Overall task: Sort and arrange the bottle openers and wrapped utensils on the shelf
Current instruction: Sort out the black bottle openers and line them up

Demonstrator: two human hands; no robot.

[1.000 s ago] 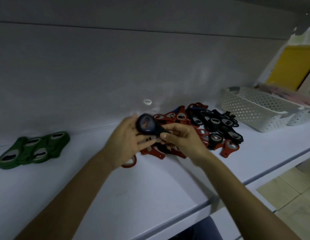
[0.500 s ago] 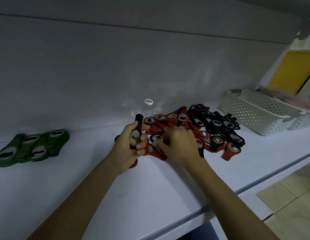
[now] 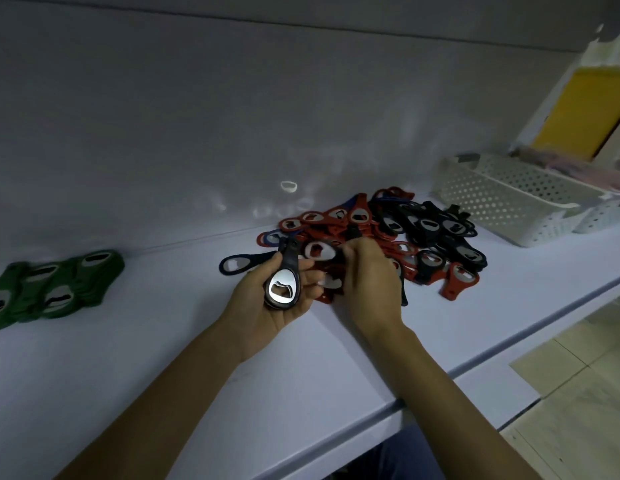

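Note:
My left hand (image 3: pixel 267 308) lies palm up and holds a small stack of black bottle openers (image 3: pixel 283 284), thumb against the handle and metal head facing me. My right hand (image 3: pixel 365 280) reaches into the mixed pile of red and black openers (image 3: pixel 405 237); its fingertips pinch a black opener (image 3: pixel 351 233) at the pile's near left side. A single dark blue opener (image 3: pixel 239 264) lies flat just left of the pile. A group of green openers (image 3: pixel 52 285) sits at the far left of the white shelf (image 3: pixel 163 358).
A white perforated basket (image 3: pixel 509 202) with wrapped utensils stands at the right, a second basket (image 3: pixel 602 216) behind it. A yellow panel (image 3: pixel 585 112) leans at the far right. The shelf's front edge runs diagonally, with tiled floor below.
My left hand has turned palm up, so the black openers now lie flat in it. My right hand has shifted slightly right into the pile and pinches another black opener.

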